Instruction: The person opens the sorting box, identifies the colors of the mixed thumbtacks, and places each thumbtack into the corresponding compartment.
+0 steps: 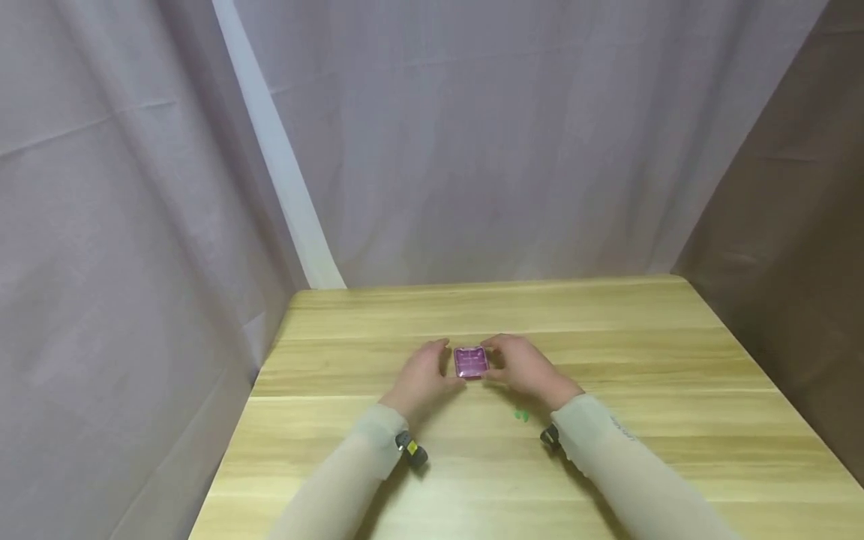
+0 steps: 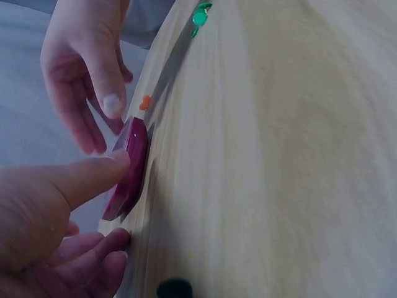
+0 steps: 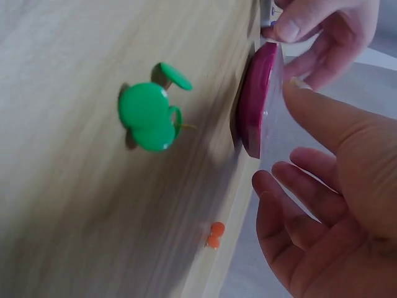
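Note:
A small square magenta case (image 1: 471, 362) with a clear, shiny top lies on the wooden table between two hands. My left hand (image 1: 424, 377) is at its left side, fingers and thumb spread apart; in the left wrist view the thumb overlaps the case (image 2: 129, 177). From the right, my right hand (image 1: 523, 367) reaches to the case's edge, thumb and fingers parted near its corners. In the right wrist view its fingertips are apart from the magenta side (image 3: 257, 102). Green thumbtacks (image 3: 146, 108) lie on the table near the right wrist.
Small orange pieces (image 3: 215, 234), seemingly tacks too, lie beyond the green ones. Grey curtains (image 1: 513, 150) hang behind and beside the wooden table (image 1: 459, 480). Each wrist carries a small dark camera (image 1: 412, 450).

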`<move>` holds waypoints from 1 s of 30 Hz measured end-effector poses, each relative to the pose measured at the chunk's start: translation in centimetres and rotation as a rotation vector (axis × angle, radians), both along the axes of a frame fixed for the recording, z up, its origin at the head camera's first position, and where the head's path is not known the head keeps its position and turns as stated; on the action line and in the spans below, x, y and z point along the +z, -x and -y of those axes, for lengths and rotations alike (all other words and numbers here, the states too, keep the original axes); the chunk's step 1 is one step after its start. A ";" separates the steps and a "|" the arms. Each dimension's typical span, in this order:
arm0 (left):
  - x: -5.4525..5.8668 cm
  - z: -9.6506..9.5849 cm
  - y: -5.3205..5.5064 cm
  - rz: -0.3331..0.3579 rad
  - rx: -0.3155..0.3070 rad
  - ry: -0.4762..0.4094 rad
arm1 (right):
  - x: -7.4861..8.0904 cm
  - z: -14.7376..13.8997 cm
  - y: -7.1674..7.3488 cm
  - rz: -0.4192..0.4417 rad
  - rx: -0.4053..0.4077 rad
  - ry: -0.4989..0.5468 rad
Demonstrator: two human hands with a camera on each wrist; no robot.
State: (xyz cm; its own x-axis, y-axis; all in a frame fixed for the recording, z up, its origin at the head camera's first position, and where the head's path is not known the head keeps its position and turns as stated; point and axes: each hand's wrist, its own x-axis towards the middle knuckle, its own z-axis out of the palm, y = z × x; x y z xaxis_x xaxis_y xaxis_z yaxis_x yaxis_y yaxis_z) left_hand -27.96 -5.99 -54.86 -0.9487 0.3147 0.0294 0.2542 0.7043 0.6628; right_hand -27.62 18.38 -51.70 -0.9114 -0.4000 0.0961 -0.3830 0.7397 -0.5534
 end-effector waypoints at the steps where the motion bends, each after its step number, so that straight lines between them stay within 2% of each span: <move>1: 0.0 -0.2 0.1 0.008 -0.002 -0.011 | 0.0 0.2 0.1 0.004 0.005 0.007; 6: -0.6 -0.7 0.6 0.024 -0.029 -0.057 | -0.4 0.6 0.3 0.037 0.007 0.032; 9: -0.9 -1.0 0.9 0.006 -0.040 -0.064 | -0.6 0.5 0.6 0.030 0.010 0.020; 16: -0.9 -1.0 0.6 -0.005 -0.014 -0.093 | -0.8 0.6 0.8 -0.013 0.026 -0.028; 23: -0.8 -0.8 0.5 -0.025 0.001 -0.087 | -0.7 0.5 1.0 -0.023 0.061 -0.028; 26: -0.8 -0.5 0.5 -0.008 0.006 -0.099 | -0.7 0.4 1.1 -0.021 0.068 -0.018; 30: -0.8 0.0 0.2 0.045 0.024 -0.138 | -0.6 0.3 1.2 0.029 0.074 0.024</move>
